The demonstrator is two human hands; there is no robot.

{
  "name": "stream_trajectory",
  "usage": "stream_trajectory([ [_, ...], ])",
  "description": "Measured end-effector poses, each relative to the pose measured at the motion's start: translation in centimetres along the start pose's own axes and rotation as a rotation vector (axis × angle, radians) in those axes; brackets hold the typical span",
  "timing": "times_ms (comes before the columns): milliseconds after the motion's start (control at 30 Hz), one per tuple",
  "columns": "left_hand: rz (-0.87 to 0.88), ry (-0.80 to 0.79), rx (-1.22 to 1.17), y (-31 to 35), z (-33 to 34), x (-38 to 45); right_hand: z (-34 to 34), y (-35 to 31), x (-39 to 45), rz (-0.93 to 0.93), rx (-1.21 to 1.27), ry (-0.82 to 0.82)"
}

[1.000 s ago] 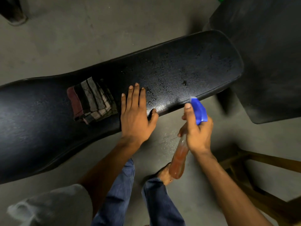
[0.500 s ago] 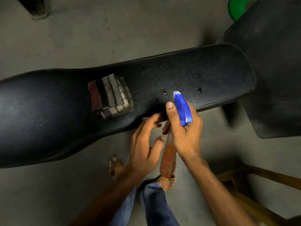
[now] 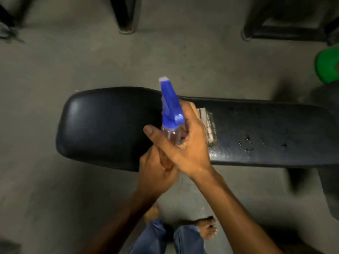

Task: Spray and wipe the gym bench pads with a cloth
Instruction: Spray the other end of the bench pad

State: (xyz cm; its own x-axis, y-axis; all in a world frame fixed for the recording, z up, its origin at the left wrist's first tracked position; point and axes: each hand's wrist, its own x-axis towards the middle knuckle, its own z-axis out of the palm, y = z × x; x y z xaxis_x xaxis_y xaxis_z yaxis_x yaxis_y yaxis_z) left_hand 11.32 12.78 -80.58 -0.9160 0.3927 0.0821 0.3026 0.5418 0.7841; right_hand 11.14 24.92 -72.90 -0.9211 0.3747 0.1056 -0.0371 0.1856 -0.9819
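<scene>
Nearest, bare feet [image 3: 207,229] and jeans [image 3: 166,239] stand on the concrete floor [image 3: 45,180]. Above them the left hand [image 3: 156,173] has its grip clenched round the base of the bottle [image 3: 171,118], while the right hand [image 3: 185,143] grasps its neck under the blue sprayer, nozzle pointing away. Both hands cover the pad [image 3: 110,125], hiding most of the folded cloth [image 3: 209,125] lying on it; droplets speckle the pad's right part. Beyond stand dark frame legs [image 3: 126,17] and a green object [image 3: 326,65].
</scene>
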Motion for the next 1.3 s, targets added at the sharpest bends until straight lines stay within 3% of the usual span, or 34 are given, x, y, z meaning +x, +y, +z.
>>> stream_trajectory([
  [200, -0.169, 0.311, -0.169, -2.4, -6.2, 6.4, 4.0, 1.5, 1.3, -0.052, -0.044, -0.108],
  [633, -0.207, 0.327, -0.161, -6.6, -5.5, 7.8, 8.2, 6.8, 0.5, 0.144, -0.038, -0.098],
  [800, -0.338, 0.311, -0.138, -7.0, -4.3, 6.0, 7.7, 6.6, 1.4, 0.171, -0.031, -0.105],
  [1033, -0.443, 0.571, -0.063, -5.0, -0.8, 1.6, 5.8, 8.6, 1.1, 0.2, -0.05, -0.11],
  [1167, -0.41, 0.501, -0.129, -3.1, 2.3, 0.9, 2.6, 9.7, 1.1, 0.199, -0.152, 0.061],
  [1300, -0.385, 0.286, -0.134, -0.9, 4.6, 3.7, -2.4, 11.2, 2.1, 0.249, -0.539, 0.255],
])
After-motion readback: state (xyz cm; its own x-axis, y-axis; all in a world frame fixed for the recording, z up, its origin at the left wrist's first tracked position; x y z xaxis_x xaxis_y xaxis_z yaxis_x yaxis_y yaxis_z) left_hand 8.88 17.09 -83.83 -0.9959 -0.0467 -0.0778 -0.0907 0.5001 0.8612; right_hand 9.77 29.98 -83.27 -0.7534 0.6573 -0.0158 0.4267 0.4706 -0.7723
